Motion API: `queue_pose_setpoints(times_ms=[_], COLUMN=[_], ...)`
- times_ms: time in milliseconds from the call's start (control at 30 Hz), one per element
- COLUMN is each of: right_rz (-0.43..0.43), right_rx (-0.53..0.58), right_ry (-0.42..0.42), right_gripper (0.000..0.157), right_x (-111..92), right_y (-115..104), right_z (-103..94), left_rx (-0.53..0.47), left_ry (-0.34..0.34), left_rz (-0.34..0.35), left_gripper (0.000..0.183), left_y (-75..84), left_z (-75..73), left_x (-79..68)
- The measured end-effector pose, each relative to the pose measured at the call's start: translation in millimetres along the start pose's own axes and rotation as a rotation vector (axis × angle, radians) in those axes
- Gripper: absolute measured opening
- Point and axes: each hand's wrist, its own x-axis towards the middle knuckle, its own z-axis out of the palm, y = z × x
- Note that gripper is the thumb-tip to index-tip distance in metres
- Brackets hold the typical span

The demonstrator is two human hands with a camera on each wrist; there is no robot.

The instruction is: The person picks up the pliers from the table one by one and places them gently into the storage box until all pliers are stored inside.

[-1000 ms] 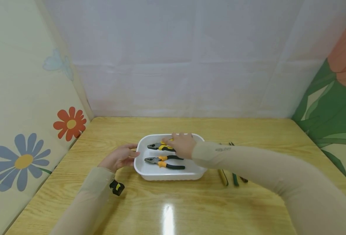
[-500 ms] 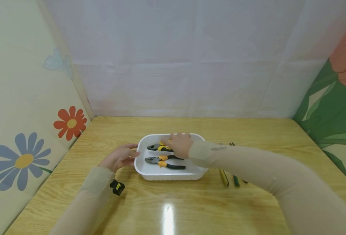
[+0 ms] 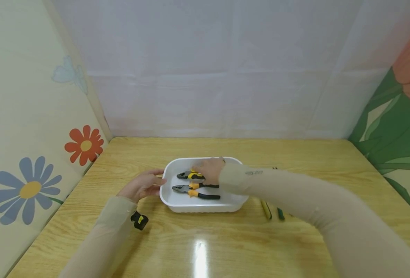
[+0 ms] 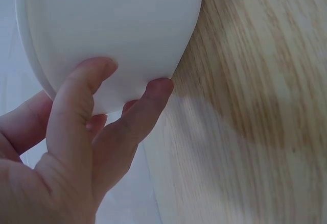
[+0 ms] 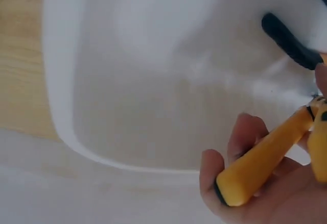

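Note:
My left hand (image 3: 142, 187) holds the left end of a white tray (image 3: 205, 209), with fingers on its end wall and rim. The left wrist view shows the fingertips pressed against the white wall (image 4: 127, 25). Inside the tray, my right hand (image 3: 210, 170) grips the handles of the rear pliers (image 3: 192, 175), whose dark jaws point left. The right wrist view shows curled fingers around a yellow handle (image 5: 260, 163). In front lies a second pair of pliers (image 3: 194, 190) with orange and black handles, jaws also pointing left.
To the right of the tray, partly under my right forearm, lie tools with a yellow handle (image 3: 266, 209) and a green handle (image 3: 280, 213). A black-and-yellow object (image 3: 140, 220) sits by my left wrist. White cloth (image 3: 205, 77) backs the wooden table (image 3: 177, 247).
My right hand and forearm have shifted a little left, and the rear pliers have moved slightly toward me. The left hand and the front pliers stay as they were.

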Motion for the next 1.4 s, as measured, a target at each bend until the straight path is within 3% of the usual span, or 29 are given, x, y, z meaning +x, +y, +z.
queue_pose_setpoints(times_ms=[167, 467, 700, 867, 1100, 1200, 1400], right_rz=[0.007, 0.0, -0.049, -0.043, -0.013, -0.061, -0.106], right_rx=[-0.002, 0.034, 0.06, 0.086, 0.081, 0.043, 0.089], right_ry=[-0.064, -0.108, -0.204, -0.196, -0.164, -0.122, -0.077], right_gripper=[0.06, 0.056, 0.043, 0.038, 0.02, 0.022, 0.051], right_x=[3, 11, -9, -14, -28, -24, -16], right_y=[0, 0, -7, -5, -8, -7, 3], right_z=[-10.7, -4.5, -27.8, -27.3, -33.8, -33.6, -22.2], left_rx=[0.007, 0.004, -0.008, 0.002, 0.003, 0.002, -0.009], left_ry=[-0.003, -0.01, -0.007, -0.002, 0.009, 0.008, 0.004], left_rz=[0.01, 0.017, 0.021, 0.024, 0.021, 0.023, 0.025], left_gripper=[0.059, 0.059, 0.058, 0.058, 0.059, 0.059, 0.059], left_y=[-0.1, 1.7, 0.1, -1.7, -1.7, -1.5, -1.9], left_z=[0.3, 1.5, 2.4, 1.6, 2.4, 2.6, 2.0], left_x=[0.4, -2.4, -1.2, 0.2, 1.1, 1.3, 1.3])
